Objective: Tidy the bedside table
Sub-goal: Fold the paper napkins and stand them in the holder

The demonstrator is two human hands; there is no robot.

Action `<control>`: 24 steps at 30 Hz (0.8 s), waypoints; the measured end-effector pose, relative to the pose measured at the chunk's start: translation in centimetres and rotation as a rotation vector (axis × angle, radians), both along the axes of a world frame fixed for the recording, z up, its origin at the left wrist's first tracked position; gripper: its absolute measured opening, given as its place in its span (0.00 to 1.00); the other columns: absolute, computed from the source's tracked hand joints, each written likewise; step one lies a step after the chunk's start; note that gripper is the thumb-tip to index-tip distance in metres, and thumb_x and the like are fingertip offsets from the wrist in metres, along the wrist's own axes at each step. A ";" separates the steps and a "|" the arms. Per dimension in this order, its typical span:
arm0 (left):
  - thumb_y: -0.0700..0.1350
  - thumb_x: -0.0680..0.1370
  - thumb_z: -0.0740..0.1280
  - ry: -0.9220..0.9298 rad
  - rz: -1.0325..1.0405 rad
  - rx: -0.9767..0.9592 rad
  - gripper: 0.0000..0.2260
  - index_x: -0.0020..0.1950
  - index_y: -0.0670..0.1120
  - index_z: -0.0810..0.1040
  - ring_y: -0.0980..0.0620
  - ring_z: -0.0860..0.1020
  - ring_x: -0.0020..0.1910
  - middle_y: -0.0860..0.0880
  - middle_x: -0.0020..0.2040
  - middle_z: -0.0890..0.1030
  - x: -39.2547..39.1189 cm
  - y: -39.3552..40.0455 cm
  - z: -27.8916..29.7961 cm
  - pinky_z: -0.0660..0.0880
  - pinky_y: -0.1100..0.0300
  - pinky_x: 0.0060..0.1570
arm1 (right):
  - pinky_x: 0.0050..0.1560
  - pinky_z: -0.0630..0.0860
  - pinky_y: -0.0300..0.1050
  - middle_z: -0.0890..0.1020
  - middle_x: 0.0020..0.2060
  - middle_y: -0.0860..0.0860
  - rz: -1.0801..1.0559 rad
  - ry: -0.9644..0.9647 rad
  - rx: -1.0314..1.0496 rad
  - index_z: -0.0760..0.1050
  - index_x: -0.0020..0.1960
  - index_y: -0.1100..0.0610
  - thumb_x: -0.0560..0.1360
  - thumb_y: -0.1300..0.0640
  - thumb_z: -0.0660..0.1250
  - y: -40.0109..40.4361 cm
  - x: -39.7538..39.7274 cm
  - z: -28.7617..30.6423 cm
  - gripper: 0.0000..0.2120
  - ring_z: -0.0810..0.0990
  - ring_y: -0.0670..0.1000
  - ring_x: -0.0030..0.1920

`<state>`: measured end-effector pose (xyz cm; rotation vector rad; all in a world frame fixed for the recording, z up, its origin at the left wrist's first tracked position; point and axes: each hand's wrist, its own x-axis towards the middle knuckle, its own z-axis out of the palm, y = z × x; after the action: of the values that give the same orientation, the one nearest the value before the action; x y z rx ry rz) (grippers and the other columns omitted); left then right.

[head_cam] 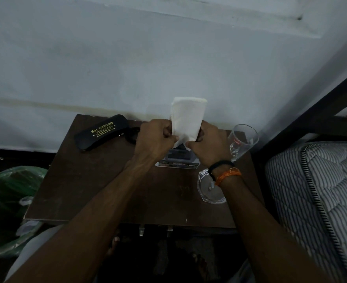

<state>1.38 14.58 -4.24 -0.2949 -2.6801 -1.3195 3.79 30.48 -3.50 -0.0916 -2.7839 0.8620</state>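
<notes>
A white folded tissue [187,117] stands upright above the dark brown bedside table [91,186]. My left hand [155,140] pinches its lower left edge and my right hand [209,145] pinches its lower right edge. Under my hands lies a small box with a white label [177,163], partly hidden. A black spectacle case with gold lettering [101,134] lies at the table's back left, with dark glasses [132,135] beside it. A clear drinking glass [242,139] stands at the back right, and a clear glass ashtray [210,187] sits near my right wrist.
A pale wall rises right behind the table. A bin lined with a green bag [7,203] stands on the floor to the left. A striped mattress [319,193] and dark bed frame [311,111] flank the right side. Metal drawer clasps [155,230] show at the front edge.
</notes>
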 end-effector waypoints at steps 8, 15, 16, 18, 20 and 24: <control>0.45 0.70 0.72 0.053 -0.023 -0.013 0.07 0.40 0.41 0.82 0.46 0.81 0.36 0.45 0.35 0.83 0.0 -0.2 -0.9 0.78 0.47 0.39 | 0.50 0.80 0.50 0.85 0.49 0.56 0.008 0.052 0.133 0.75 0.61 0.58 0.70 0.58 0.74 -0.9 0.1 -1.1 0.21 0.82 0.58 0.50; 0.44 0.69 0.74 0.050 0.053 -0.139 0.08 0.35 0.41 0.79 0.48 0.76 0.37 0.45 0.35 0.77 0.0 0.1 -0.8 0.76 0.50 0.36 | 0.49 0.81 0.50 0.85 0.48 0.53 -0.028 0.064 0.055 0.77 0.58 0.56 0.66 0.58 0.76 -1.2 0.0 -1.3 0.20 0.83 0.55 0.50; 0.43 0.69 0.74 0.042 0.061 -0.142 0.08 0.34 0.41 0.78 0.49 0.75 0.36 0.46 0.34 0.76 0.1 0.2 -0.6 0.75 0.52 0.35 | 0.48 0.81 0.50 0.85 0.48 0.53 -0.031 0.056 0.033 0.78 0.57 0.56 0.66 0.58 0.76 -1.1 0.0 -1.0 0.20 0.83 0.55 0.49; 0.41 0.69 0.73 0.035 0.068 -0.142 0.11 0.30 0.43 0.74 0.50 0.72 0.32 0.50 0.29 0.72 0.4 0.4 -0.2 0.73 0.54 0.32 | 0.46 0.82 0.50 0.85 0.47 0.53 -0.040 0.031 -0.006 0.78 0.55 0.56 0.64 0.56 0.77 -0.9 -0.1 -0.5 0.21 0.83 0.54 0.48; 0.41 0.68 0.72 0.028 0.072 -0.130 0.13 0.28 0.46 0.70 0.51 0.71 0.30 0.51 0.27 0.70 0.7 0.5 0.0 0.71 0.55 0.30 | 0.44 0.80 0.49 0.85 0.45 0.53 -0.057 0.025 -0.008 0.78 0.51 0.56 0.63 0.55 0.78 -0.5 -0.1 -0.1 0.19 0.82 0.54 0.46; 0.49 0.65 0.64 0.003 0.040 -0.021 0.09 0.27 0.51 0.66 0.50 0.74 0.30 0.51 0.27 0.73 1.1 0.7 0.1 0.70 0.58 0.31 | 0.46 0.80 0.49 0.84 0.47 0.53 -0.028 0.027 0.062 0.77 0.54 0.57 0.65 0.55 0.76 -0.7 0.1 -0.5 0.19 0.82 0.55 0.48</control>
<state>2.48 15.25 -4.10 -0.2445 -2.6841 -1.2792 3.93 29.76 -3.98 -0.1072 -2.7745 0.7643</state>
